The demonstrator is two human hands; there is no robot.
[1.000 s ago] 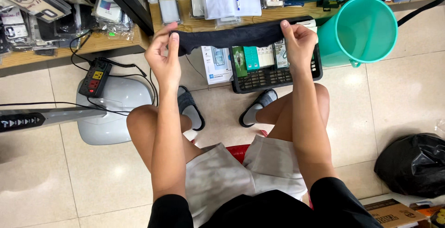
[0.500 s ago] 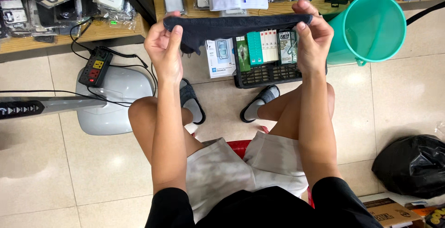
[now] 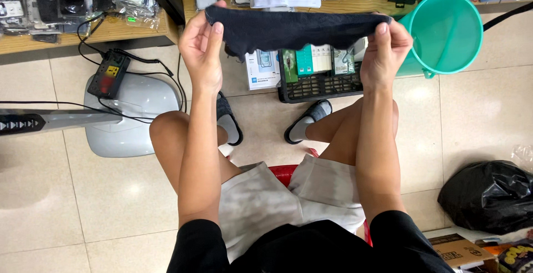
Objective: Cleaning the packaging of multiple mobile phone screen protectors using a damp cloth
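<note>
Dark cloth (image 3: 294, 29) taut btwn left hand (image 3: 202, 48) – right hand (image 3: 386, 51) grips.

Black short sleeves (image 3: 200, 245), pale grey shorts (image 3: 261, 201), and grey slide sandals (image 3: 305, 123).

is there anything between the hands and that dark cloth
Nothing visible. The left hand and right hand each pinch an end of the dark cloth directly, holding it stretched in the air above the black crate.
</note>
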